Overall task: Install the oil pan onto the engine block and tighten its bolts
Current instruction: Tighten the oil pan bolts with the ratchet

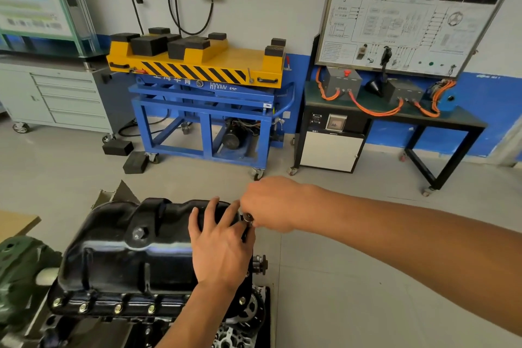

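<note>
The black oil pan (pixel 118 257) sits upside-up on the engine block (pixel 84 328) at the bottom left. Several gold-coloured bolts (pixel 117 308) line its near flange. My left hand (pixel 223 246) rests on the pan's right end with fingers spread and fairly straight. My right hand (pixel 268 203) reaches in from the right and grips a small metal tool (pixel 248 219), a socket or ratchet head, at the pan's far right edge. The bolt under the tool is hidden by my hands. A drain plug (pixel 139 233) shows on the pan's side.
A timing gear and sprocket (pixel 254 305) stick out at the block's right end. A green part (pixel 19 271) lies at the left. Behind stand a blue-and-yellow lift cart (pixel 203 110), a grey drawer cabinet (pixel 62 99) and a black training bench (pixel 395 110). Black blocks (pixel 127 154) lie on the floor.
</note>
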{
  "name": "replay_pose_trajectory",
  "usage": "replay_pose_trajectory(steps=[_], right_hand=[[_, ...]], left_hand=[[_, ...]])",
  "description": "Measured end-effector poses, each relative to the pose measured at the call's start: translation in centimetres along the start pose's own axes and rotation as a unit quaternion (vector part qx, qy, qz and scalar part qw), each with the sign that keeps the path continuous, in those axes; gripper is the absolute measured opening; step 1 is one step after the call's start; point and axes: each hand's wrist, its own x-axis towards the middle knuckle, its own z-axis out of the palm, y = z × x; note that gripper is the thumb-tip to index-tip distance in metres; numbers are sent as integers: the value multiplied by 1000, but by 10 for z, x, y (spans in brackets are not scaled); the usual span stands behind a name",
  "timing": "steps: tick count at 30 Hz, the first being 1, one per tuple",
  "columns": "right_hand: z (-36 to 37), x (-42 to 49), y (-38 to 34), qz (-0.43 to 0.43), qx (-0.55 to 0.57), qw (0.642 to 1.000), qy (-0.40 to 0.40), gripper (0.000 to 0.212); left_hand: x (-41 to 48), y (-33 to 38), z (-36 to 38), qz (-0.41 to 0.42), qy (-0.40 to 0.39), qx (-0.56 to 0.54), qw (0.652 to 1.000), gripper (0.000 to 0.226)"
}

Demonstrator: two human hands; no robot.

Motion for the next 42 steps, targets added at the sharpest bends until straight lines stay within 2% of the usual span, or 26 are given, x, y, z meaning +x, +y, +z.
replay_pose_trajectory(steps=[2, 5, 8, 13, 16, 19, 21, 24, 29, 32, 35, 36, 37, 39, 42], right_hand=[[-5, 2, -1, -25, -54, 998, -2, 23], [-10, 2, 0, -79, -122, 989, 1, 17], [-10, 0, 2, -122, -161, 979, 16, 19], [-5, 0, 6, -104, -162, 981, 23, 17], [0, -3, 8, -66, -88, 994, 19, 14], [6, -6, 7, -3, 31, 1000, 5, 28], [12, -6, 2, 37, 128, 991, -1, 39], [21, -4, -9, 100, 216, 971, 7, 42], [26, -3, -17, 192, 300, 934, 15, 35], [25, -2, -21, 247, 402, 881, 21, 33], [24, -1, -26, 285, 565, 774, -8, 20], [22, -1, -28, 294, 595, 748, -27, 17], [22, -1, -29, 300, 604, 737, -41, 19], [22, 0, -31, 296, 602, 740, -42, 23], [19, -2, -28, 273, 515, 810, -56, 22]], left_hand=[[1, 1, 0, -4, 4, 4, 1000, 23], [1, 2, -3, -4, 13, 7, 1000, 11], [1, 3, -4, -4, 1, 9, 1000, 10], [1, 3, -3, -6, 1, 10, 1000, 14], [1, 3, -2, -8, -3, 14, 1000, 26], [1, 4, -5, -15, -15, 14, 1000, 37], [0, 5, -6, -15, -19, 14, 1000, 32], [0, 6, -8, -8, -13, 14, 1000, 9], [0, 10, -16, -15, -32, 17, 999, 10], [1, 11, -20, -22, -37, 19, 999, 15], [1, 11, -22, -14, -53, 24, 998, 32], [1, 11, -22, -10, -57, 26, 998, 37], [1, 11, -22, -7, -59, 28, 998, 40], [0, 9, -21, -3, -56, 28, 998, 41], [0, 8, -19, 4, -41, 26, 999, 30]])
